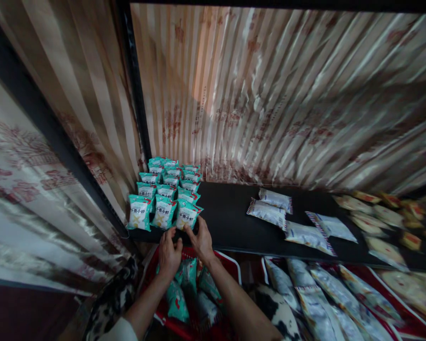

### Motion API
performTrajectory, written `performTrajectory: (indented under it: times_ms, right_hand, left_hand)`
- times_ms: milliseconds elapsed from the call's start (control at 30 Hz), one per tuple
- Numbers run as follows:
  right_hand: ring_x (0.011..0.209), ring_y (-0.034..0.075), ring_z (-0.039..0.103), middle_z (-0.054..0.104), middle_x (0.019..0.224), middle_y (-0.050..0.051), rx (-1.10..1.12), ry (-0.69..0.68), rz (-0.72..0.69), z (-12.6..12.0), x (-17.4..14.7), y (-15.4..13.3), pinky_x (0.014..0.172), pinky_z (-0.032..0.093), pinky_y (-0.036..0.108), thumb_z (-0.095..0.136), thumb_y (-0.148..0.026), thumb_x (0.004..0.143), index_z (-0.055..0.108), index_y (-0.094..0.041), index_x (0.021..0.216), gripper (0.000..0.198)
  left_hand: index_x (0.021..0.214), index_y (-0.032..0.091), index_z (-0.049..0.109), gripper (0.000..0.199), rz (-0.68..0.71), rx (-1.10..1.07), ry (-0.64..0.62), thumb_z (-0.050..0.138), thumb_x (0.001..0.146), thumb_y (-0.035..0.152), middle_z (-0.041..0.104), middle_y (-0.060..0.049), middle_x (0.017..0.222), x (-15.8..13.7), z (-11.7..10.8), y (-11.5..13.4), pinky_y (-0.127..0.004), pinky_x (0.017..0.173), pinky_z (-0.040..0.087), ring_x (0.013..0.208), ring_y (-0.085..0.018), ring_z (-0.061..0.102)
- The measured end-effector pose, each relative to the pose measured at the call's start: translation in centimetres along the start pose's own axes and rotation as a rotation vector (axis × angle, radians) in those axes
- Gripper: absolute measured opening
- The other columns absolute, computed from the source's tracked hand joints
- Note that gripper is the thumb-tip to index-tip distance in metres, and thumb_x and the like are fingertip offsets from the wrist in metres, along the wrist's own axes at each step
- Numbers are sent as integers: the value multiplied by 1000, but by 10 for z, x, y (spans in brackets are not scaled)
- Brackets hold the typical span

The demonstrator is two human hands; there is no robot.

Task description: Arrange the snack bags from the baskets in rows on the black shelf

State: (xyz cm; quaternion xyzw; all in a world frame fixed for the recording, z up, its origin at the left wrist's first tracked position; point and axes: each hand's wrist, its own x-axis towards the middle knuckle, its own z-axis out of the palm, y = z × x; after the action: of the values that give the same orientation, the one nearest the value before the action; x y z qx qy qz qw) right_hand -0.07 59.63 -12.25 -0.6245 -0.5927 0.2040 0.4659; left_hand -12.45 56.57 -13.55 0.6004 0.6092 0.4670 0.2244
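Teal and white snack bags stand upright in three rows on the left end of a black shelf. At the front right of the group, one snack bag is in my right hand; the thumb lies at its lower front and the fingers along its right side. Close to the bottom edges of the front bags is my left hand, its thumb apart from its fingers and nothing visible in it. Beneath my hands, a red basket holds more teal bags, partly hidden by my forearms.
White packets lie flat midway along the black shelf. Further right are clear-wrapped round items and small yellow packs. Another red basket with long packets stands below. A dark post and patterned curtains enclose the shelf.
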Motion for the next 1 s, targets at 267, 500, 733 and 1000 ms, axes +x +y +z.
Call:
performTrajectory:
  times_ms: [267,500,733,1000]
  right_hand:
    - [101,26,59,62,108,11,105,-56,41,-8,-1,0,89,48,41,63,-43,74,53,-18,118,51]
    - [113,24,55,59,122,12,262,-5,155,-28,8,15,97,43,40,48,-47,84,51,-18,124,50]
    - [97,25,63,68,105,11,259,108,131,-29,83,49,89,48,41,54,-47,77,64,-19,101,38]
    - [86,23,66,70,95,7,370,44,163,-3,167,52,80,52,36,61,-45,68,64,-21,98,39]
  left_hand:
    - [118,16,47,34,277,227,135,47,85,24,49,-12,110,5,10,14,-39,84,52,103,-23,56]
    - [113,17,54,29,496,376,258,50,85,22,50,-11,109,10,7,13,-35,82,53,101,-21,56]
    - [111,30,60,36,716,392,242,58,80,12,47,-8,122,14,11,3,-40,92,47,119,-26,45]
    - [114,34,60,39,651,264,276,56,81,13,46,-7,127,16,32,-13,-43,99,39,126,-26,38]
